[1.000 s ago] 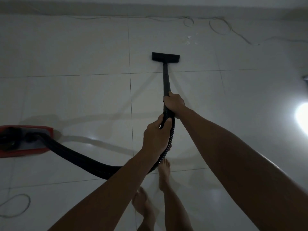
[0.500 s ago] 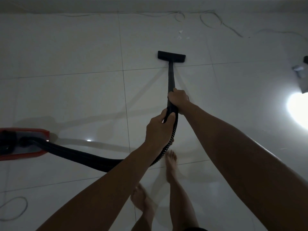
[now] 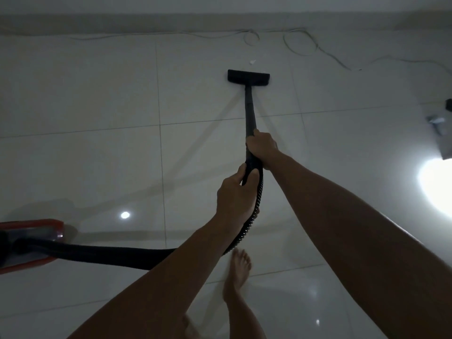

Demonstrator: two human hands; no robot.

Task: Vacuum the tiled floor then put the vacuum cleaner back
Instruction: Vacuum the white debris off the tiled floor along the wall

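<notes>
Vacuuming in progress, not near the end by my reading: both hands are on the tool and the put-away step is not begun. The right hand (image 3: 261, 145) is closed around the black wand (image 3: 250, 111), further up the tube; the left hand (image 3: 236, 192) is wrapped around the grip just behind it, where the ribbed hose (image 3: 254, 211) joins. The floor head (image 3: 248, 78) sits flat on the tiled floor (image 3: 97, 99) toward 12 o'clock, well short of the wall. Just beyond it, at 12 o'clock, a few pale scraps (image 3: 252, 61) lie on the tile, not yet picked up, so that patch looks like the likely target. How much of the floor is already cleaned cannot be told; the tiles are glossy and show only reflections. The hose curves down and runs off to 8 o'clock, into the red canister body (image 3: 31, 228) sitting on the floor at the frame edge. A thin pale cable (image 3: 305, 48) loops along the skirting between 12 and 2 o'clock. One bare foot (image 3: 241, 265) is planted at 6 o'clock, blurred. The room is dim; a bright glare (image 3: 435, 182) is at 3 o'clock.
</notes>
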